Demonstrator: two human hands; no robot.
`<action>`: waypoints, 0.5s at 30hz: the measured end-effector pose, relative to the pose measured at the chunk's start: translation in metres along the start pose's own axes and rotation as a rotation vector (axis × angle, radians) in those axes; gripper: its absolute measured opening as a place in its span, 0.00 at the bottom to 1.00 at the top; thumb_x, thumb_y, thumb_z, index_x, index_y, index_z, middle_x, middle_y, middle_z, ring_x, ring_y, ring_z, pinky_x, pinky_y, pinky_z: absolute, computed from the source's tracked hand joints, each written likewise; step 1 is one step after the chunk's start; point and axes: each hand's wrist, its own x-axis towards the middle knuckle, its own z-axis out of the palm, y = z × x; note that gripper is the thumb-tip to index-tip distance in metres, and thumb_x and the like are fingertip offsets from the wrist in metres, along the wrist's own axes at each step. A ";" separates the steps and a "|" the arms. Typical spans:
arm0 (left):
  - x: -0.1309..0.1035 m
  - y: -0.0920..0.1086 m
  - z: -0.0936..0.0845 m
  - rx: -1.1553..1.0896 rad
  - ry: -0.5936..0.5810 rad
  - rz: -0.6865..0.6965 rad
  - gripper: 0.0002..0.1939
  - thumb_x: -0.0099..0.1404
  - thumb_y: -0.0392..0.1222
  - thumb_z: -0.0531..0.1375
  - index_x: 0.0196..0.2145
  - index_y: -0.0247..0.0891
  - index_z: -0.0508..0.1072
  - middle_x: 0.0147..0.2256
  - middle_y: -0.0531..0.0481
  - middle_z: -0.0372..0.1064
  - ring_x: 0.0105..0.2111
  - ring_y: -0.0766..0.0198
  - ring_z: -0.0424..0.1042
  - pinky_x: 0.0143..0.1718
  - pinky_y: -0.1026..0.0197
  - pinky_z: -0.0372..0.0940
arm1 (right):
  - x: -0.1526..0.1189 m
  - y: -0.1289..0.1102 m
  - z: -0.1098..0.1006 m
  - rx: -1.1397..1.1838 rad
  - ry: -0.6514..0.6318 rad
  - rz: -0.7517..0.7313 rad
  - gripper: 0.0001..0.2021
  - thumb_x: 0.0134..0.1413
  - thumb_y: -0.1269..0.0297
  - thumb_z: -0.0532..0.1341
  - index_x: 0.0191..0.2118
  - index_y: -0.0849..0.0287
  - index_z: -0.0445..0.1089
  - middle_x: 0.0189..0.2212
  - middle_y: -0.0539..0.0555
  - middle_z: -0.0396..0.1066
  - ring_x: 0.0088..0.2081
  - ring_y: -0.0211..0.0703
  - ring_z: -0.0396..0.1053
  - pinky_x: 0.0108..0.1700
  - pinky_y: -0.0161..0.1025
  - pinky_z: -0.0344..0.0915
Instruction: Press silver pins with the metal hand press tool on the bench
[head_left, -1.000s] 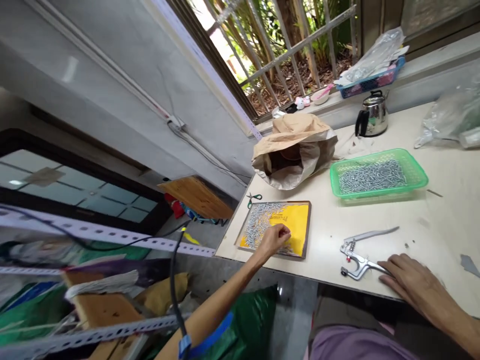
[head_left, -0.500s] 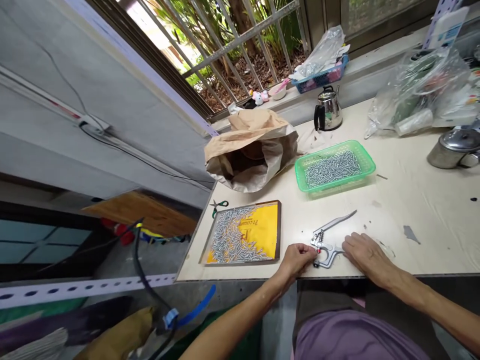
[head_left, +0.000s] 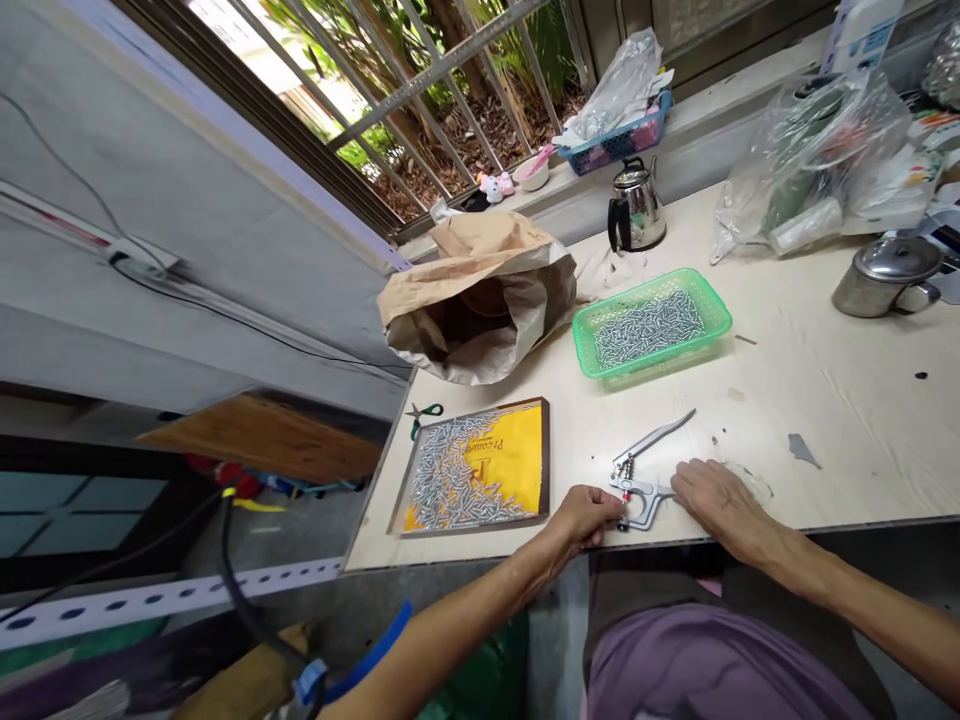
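Left hand [head_left: 589, 515]: now off the tray [head_left: 545, 460] and at the pliers' [head_left: 654, 497] head; fingertips together, anything between hidden;
Pliers: on the table [head_left: 825, 390], between both hands;
Right hand [head_left: 724, 508]: clamped on their handle;
Green basket [head_left: 586, 345]: beyond the grip

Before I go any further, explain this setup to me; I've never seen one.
There's no machine here: a person works bare-handed, seen from a camera on their head, looking forward and down. The right hand holds one end of the metal pliers; the left hand is at the opposite end, but whether it pinches anything, I can't tell. On the table, a yellow-lined tray and a green basket hold small metal pieces. Scissors, an open paper bag and a black-handled kettle are there too.
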 end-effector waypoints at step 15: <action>-0.010 -0.008 0.005 0.003 -0.061 -0.037 0.16 0.45 0.48 0.67 0.21 0.33 0.68 0.15 0.59 0.62 0.10 0.76 0.56 0.11 0.70 0.44 | 0.021 0.031 -0.015 -0.116 -0.187 -0.033 0.46 0.37 0.49 0.68 0.61 0.60 0.53 0.61 0.67 0.52 0.62 0.64 0.45 0.57 0.57 0.51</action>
